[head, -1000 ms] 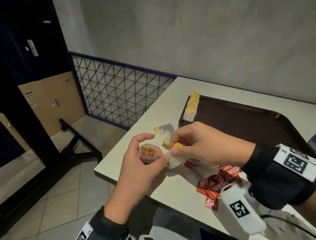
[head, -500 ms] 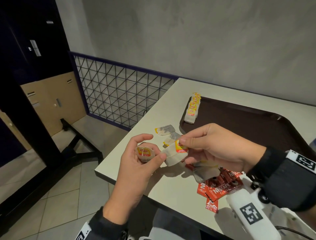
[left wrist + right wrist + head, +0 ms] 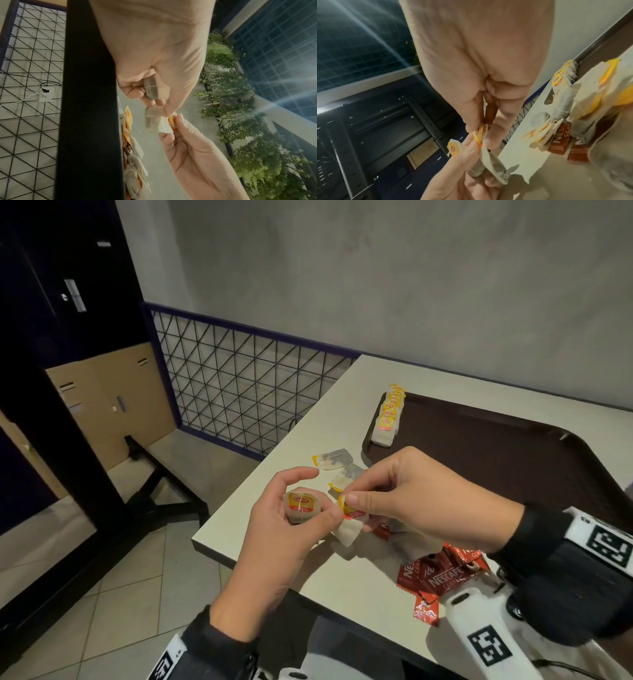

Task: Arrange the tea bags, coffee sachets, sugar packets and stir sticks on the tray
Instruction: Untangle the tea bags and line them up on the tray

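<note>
Both hands are up off the table at its near left corner, each busy with a tea bag. My left hand cups one tea bag between curled fingers and thumb, label facing up, so it stays flat and ready to join the next. My right hand pinches a second tea bag by its yellow tag between thumb and forefinger, the paper pouch hanging below and touching the left thumb. I judge I am bringing the two together to stack them before carrying them across.

A row of tea bags already stands along the far left edge of the brown tray, labels up and overlapping, which suggests the bags are meant to continue that line. Two loose tea bags lie on the white table between my hands and the tray's near left corner. Red coffee sachets sit in a heap on the table under and near my right wrist, with more pale bags partly hidden beneath the hand. I cannot make out sugar packets or stir sticks in any view.

Nothing blocks the way to the tray, though the hanging pouch could snag on the loose bags as I pass over them. Most of the tray is bare, so the task looks early.
</note>
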A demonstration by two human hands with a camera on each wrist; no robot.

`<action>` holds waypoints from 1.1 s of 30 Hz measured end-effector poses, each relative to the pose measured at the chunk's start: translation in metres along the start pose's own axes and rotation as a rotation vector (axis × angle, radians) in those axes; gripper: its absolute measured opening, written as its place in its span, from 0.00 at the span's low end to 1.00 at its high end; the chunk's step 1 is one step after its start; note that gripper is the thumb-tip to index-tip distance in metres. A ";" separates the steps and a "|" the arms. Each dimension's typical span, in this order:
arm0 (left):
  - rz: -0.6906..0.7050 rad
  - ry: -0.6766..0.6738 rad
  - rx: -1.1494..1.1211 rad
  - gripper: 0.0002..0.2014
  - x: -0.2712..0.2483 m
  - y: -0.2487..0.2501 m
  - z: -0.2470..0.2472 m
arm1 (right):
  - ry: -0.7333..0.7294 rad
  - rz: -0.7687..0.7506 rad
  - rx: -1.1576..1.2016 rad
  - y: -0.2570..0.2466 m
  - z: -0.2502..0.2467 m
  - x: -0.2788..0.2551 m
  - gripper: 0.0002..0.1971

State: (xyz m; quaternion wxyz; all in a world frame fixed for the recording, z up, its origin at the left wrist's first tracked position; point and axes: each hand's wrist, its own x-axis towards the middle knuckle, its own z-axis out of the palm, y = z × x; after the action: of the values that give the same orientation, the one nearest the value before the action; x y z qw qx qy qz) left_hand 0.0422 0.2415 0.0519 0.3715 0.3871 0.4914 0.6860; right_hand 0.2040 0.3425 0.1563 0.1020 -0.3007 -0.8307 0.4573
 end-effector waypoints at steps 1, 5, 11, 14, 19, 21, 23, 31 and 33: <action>0.002 0.007 -0.001 0.29 0.000 0.000 -0.001 | 0.013 -0.004 0.002 0.001 0.000 0.001 0.07; 0.023 0.019 -0.002 0.26 -0.001 0.002 0.000 | 0.045 0.046 0.125 0.006 -0.001 0.004 0.07; 0.015 0.054 -0.058 0.25 0.001 0.000 0.000 | 0.005 0.101 0.324 0.011 0.000 0.003 0.10; 0.017 0.079 -0.092 0.24 0.001 -0.001 0.000 | -0.008 0.106 0.357 0.010 0.003 0.004 0.10; 0.012 0.092 -0.084 0.24 0.001 0.000 0.000 | 0.035 0.017 0.216 0.003 0.007 0.003 0.08; -0.003 0.087 -0.089 0.24 0.001 0.002 0.000 | 0.059 -0.015 0.127 0.002 0.006 0.003 0.07; -0.023 0.075 -0.102 0.26 0.001 0.003 0.001 | 0.079 -0.021 0.063 0.001 0.004 0.003 0.06; -0.064 0.074 -0.149 0.25 0.001 0.006 0.003 | 0.083 -0.036 -0.087 -0.001 -0.001 0.003 0.07; -0.057 0.065 -0.109 0.25 0.000 0.006 0.002 | 0.073 -0.037 -0.134 -0.001 -0.001 0.003 0.08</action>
State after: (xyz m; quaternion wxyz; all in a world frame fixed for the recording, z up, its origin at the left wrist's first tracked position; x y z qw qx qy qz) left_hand 0.0428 0.2411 0.0577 0.3954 0.3296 0.4758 0.7132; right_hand 0.2016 0.3451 0.1575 0.1201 -0.3080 -0.8605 0.3876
